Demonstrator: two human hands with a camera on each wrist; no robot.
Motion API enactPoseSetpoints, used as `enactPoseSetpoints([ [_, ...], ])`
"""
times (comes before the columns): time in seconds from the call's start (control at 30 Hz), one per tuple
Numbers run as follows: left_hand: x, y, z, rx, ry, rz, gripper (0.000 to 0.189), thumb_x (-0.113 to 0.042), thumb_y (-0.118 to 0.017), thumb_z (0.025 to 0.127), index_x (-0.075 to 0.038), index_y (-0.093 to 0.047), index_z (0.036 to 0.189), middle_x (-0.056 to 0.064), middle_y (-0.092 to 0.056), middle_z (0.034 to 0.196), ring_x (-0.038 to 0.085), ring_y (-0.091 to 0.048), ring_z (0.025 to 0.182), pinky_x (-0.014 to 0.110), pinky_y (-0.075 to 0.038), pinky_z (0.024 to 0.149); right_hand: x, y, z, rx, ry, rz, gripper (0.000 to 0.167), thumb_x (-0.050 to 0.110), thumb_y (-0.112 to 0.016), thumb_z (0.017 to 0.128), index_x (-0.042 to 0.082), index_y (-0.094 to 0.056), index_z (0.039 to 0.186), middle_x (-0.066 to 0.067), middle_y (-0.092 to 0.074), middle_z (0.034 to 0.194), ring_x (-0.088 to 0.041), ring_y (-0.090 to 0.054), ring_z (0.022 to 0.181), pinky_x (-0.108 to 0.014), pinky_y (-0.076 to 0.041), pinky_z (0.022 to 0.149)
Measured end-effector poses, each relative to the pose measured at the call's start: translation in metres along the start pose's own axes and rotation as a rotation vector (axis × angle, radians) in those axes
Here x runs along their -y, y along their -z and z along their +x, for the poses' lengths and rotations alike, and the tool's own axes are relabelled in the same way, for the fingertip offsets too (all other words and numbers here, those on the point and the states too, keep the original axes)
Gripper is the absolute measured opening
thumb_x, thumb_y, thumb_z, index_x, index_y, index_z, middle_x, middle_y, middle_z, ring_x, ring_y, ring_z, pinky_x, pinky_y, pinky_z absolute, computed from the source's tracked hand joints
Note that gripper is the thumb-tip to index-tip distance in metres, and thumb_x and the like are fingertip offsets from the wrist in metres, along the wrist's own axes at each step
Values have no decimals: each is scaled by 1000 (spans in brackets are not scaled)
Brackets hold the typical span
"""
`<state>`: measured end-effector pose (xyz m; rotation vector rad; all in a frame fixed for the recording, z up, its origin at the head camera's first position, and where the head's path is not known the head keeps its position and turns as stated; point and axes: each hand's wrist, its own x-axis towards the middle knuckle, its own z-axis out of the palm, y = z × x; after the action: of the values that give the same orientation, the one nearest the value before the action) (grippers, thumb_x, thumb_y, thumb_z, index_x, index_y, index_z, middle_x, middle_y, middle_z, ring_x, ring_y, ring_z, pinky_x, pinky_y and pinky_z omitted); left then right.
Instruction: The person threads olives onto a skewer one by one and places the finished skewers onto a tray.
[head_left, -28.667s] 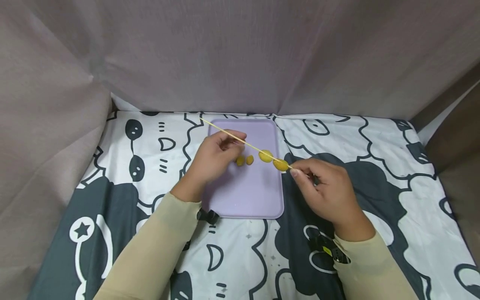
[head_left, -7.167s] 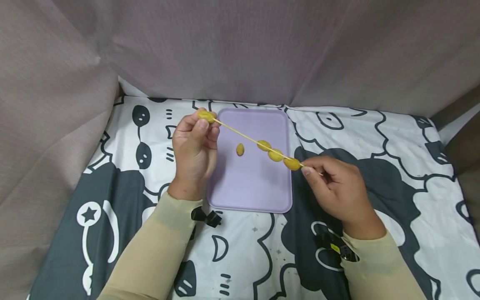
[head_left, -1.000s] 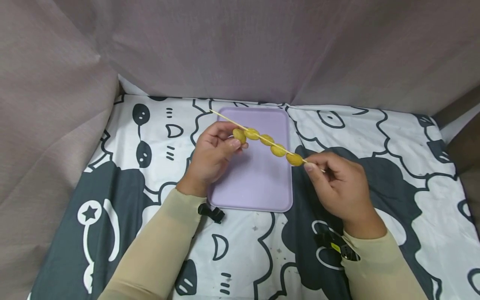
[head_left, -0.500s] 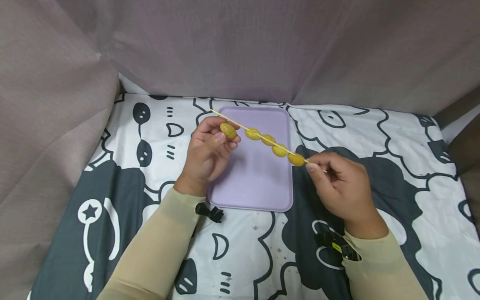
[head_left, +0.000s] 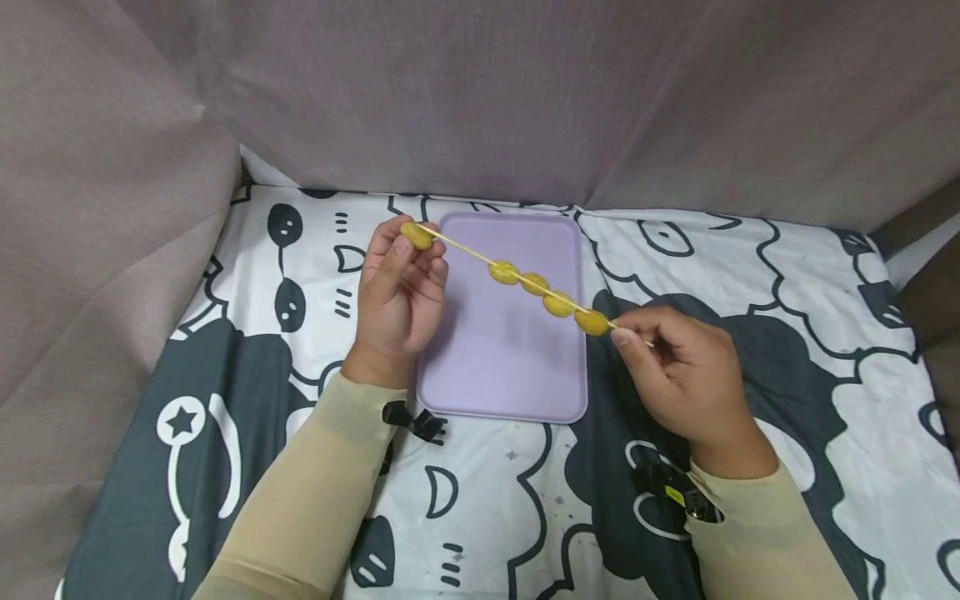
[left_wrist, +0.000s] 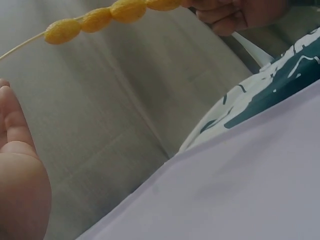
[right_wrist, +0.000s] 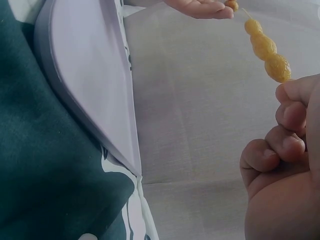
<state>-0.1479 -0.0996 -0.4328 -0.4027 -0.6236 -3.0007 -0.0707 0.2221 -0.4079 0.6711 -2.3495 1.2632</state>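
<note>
My right hand [head_left: 678,367] pinches the lower end of a thin bamboo skewer [head_left: 461,247] between thumb and forefinger. The skewer slants up to the left over the tray. Several yellow oval fruits, kumquat-like [head_left: 558,303], are threaded on it in a touching row near my right fingers. In my left hand [head_left: 401,292], thumb and forefinger pinch another such fruit [head_left: 416,235] at the skewer's far tip; whether the tip has pierced it is hidden. The left wrist view shows the threaded fruits [left_wrist: 62,31] close up; the right wrist view has them [right_wrist: 277,67] above my curled fingers.
Below the skewer lies a lilac rectangular tray [head_left: 502,383] with a low rim. It rests on a black-and-white cartoon-print cloth [head_left: 480,517]. Grey-brown curtains [head_left: 420,108] hang behind and at the sides. Each wrist wears a small black camera mount [head_left: 416,422].
Over the longer span more fruits came onto the skewer and the loose ones left the tray. In the last second my left hand carried its fruit up and left to the skewer's tip.
</note>
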Motion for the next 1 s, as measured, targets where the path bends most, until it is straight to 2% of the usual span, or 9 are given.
enactPoseSetpoints([
  [0.33,-3,-2,3,-78,-18,-15,33,-14,-91,96,-7,-66,116,13,-75,116,14,-80,89,19,-68,79,0,-1,0,21,14,-3,17,-11,-82,90,0,-79,102,2,-56,71,1,-39,57,-16,-32,48],
  [0.57,-4,-2,6,-123,-53,-11,36,-16,-94,94,-6,-64,111,12,-76,114,12,-79,84,17,-66,74,-1,-1,0,22,17,2,17,-10,-82,90,1,-79,102,2,-57,71,1,-40,58,-16,-33,48],
  [1.0,-4,-2,7,-154,-87,28,40,-22,-96,89,-7,-64,109,10,-75,107,10,-77,82,16,-65,72,-2,-2,0,24,17,-1,19,-11,-82,88,2,-79,101,2,-58,71,2,-40,58,-15,-33,49],
])
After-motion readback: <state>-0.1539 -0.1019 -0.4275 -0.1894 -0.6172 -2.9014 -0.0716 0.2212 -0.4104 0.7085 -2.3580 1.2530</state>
